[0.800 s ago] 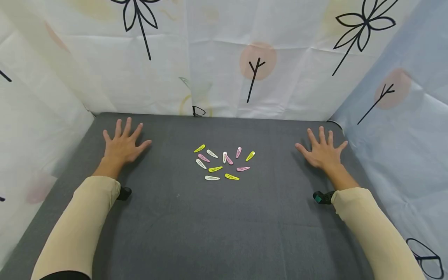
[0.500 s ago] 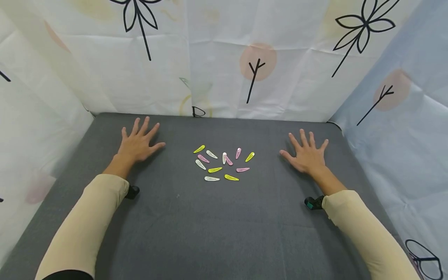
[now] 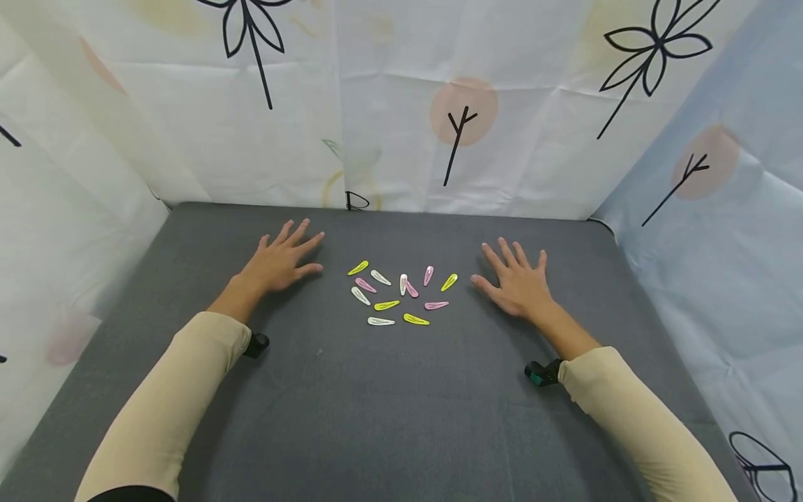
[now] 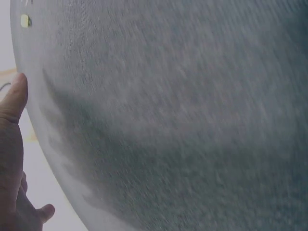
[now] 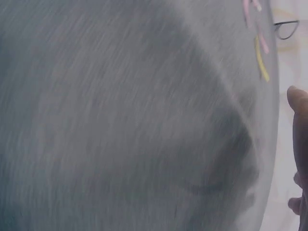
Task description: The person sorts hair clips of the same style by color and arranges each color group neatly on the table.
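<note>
Several snap hair clips in yellow, white and pink lie scattered at the middle of the grey table. A yellow hair clip (image 3: pixel 358 268) is at the back left of the group, and another yellow hair clip (image 3: pixel 448 282) at its right. A white hair clip (image 3: pixel 380 321) marks the near side. My left hand (image 3: pixel 276 263), fingers spread, hovers left of the clips. To their right my right hand (image 3: pixel 519 284) is spread too, thumb toward the clips. Both hands hold nothing. In the right wrist view a yellow hair clip (image 5: pixel 262 59) shows beyond blurred cloth.
Dark grey cloth covers the table (image 3: pixel 389 418). A pale printed curtain (image 3: pixel 389 125) stands along its back edge and continues down both sides. Each wrist wears a small black device, such as the right wrist camera (image 3: pixel 542 373).
Both hands have moved inward from the table's sides toward the hair clips, the left one rightward and the right one leftward. The hair clips stay where they were.
</note>
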`<state>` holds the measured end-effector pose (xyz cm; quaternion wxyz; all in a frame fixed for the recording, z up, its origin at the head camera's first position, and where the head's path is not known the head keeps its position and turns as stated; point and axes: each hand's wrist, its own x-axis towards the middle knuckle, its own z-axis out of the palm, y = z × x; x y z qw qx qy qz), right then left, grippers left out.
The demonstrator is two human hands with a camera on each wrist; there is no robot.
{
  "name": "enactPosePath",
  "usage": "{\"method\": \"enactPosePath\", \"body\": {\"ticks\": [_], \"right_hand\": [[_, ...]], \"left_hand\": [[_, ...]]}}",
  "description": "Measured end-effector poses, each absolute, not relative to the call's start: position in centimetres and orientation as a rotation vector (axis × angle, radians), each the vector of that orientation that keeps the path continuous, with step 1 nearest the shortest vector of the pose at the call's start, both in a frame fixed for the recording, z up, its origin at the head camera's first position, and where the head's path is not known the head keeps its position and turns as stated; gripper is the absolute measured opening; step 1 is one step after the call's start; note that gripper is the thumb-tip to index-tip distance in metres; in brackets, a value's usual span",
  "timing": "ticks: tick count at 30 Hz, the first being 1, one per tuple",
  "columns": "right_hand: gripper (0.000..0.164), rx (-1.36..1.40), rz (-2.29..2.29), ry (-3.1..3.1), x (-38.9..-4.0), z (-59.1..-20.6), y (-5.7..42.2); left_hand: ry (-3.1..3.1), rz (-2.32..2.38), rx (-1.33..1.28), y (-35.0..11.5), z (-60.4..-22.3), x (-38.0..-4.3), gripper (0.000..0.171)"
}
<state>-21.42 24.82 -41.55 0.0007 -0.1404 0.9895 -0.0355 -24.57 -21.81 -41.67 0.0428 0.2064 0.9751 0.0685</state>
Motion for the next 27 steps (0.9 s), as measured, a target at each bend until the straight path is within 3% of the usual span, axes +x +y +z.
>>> {"method": "enactPosePath", "body": {"ticks": [12,27], "right_hand": [[0.068,-0.475,-0.676,3.054,-20.6,-42.2,21.4],[0.044,-0.491,-0.786,3.180,-20.2,-43.8,19.4]], "left_hand": [[2.887,0.247,0.708,-18.8,-41.8,-24.8,0.060],[2.864,0.338,0.807,-17.9,-41.9,-24.9,0.052]]}}
